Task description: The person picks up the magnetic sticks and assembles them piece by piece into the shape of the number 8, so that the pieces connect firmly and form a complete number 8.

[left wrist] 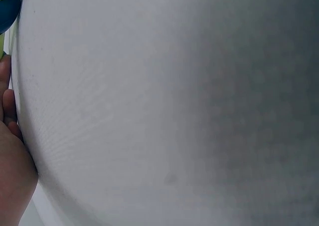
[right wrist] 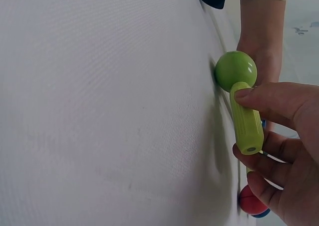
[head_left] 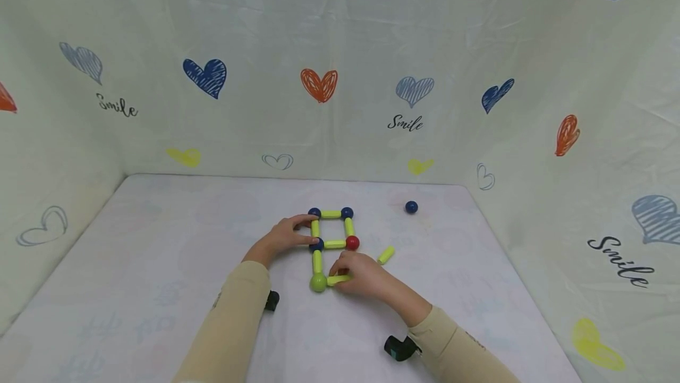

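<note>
A flat figure of yellow-green magnetic rods and balls lies on the table: a square with blue balls (head_left: 347, 213) at three corners and a red ball (head_left: 352, 242) at the fourth. From its near-left corner, a rod (head_left: 317, 262) runs to a green ball (head_left: 318, 282). My left hand (head_left: 281, 236) holds the square's left side, thumb at the near blue ball (head_left: 317, 244), a finger at the far one (head_left: 314, 213). With thumb and fingers, my right hand (head_left: 363, 275) pinches another magnetic rod (right wrist: 246, 118), its end against the green ball. The left wrist view barely catches the left hand.
A loose yellow-green rod (head_left: 386, 255) lies right of the figure, just beyond the right hand. Farther back at the right sits a single blue ball (head_left: 411, 207). Heart-printed sheeting (head_left: 255, 129) hangs behind and beside the white table (head_left: 175, 241).
</note>
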Motion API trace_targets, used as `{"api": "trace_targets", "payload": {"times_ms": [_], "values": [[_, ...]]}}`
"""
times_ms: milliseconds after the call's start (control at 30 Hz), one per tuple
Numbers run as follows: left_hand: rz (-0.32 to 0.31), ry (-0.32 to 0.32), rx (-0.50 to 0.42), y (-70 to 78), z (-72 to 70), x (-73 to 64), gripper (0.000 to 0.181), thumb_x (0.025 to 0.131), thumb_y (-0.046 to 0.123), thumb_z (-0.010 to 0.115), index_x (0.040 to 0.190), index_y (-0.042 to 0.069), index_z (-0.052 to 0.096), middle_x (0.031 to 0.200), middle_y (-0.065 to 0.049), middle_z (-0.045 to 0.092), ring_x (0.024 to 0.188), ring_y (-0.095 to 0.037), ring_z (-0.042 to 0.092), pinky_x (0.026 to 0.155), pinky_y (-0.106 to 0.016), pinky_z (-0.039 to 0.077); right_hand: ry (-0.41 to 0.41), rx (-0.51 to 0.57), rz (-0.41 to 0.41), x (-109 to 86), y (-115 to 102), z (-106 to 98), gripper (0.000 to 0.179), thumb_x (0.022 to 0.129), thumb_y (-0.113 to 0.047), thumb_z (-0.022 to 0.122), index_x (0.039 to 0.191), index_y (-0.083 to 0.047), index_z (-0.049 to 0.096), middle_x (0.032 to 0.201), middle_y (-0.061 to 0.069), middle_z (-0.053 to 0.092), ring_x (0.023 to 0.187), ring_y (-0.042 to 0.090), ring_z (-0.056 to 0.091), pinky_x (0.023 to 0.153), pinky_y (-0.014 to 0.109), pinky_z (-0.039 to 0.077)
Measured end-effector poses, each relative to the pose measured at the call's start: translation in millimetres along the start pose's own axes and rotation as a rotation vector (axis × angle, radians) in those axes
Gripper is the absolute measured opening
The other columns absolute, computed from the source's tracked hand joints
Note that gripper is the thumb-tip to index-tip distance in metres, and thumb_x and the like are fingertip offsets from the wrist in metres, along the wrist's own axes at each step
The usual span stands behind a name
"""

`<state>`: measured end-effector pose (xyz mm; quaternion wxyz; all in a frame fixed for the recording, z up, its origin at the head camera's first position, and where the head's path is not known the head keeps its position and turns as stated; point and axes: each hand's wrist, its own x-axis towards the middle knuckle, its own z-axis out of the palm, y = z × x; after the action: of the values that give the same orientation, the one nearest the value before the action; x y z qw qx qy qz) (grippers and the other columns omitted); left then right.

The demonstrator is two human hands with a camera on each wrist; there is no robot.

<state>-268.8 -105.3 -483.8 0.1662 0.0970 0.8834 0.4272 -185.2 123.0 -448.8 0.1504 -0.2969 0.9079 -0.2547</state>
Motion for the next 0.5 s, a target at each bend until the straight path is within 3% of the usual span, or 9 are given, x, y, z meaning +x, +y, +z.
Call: {"api": "trace_targets", "payload": {"times_ms": [500], "values": [[0.008, -0.002, 0.004, 1.9, -1.0, -1.1, 0.065, 0.082, 0.035, 0.080, 0.140, 0.021, 0.054, 0.128, -0.007, 0.056, 0.128, -0.032, 0.043, 0.109, -0.056, 0.029, -0.008, -0.001, -0.004, 0.9, 1.4, 0.5, 0.016, 0.084, -0.016, 0.078, 0.100, -0.014, 0.075, 0.084, -0.013, 0.054, 0.077, 0.004, 0.051, 0.071, 0.020, 0.047]]}}
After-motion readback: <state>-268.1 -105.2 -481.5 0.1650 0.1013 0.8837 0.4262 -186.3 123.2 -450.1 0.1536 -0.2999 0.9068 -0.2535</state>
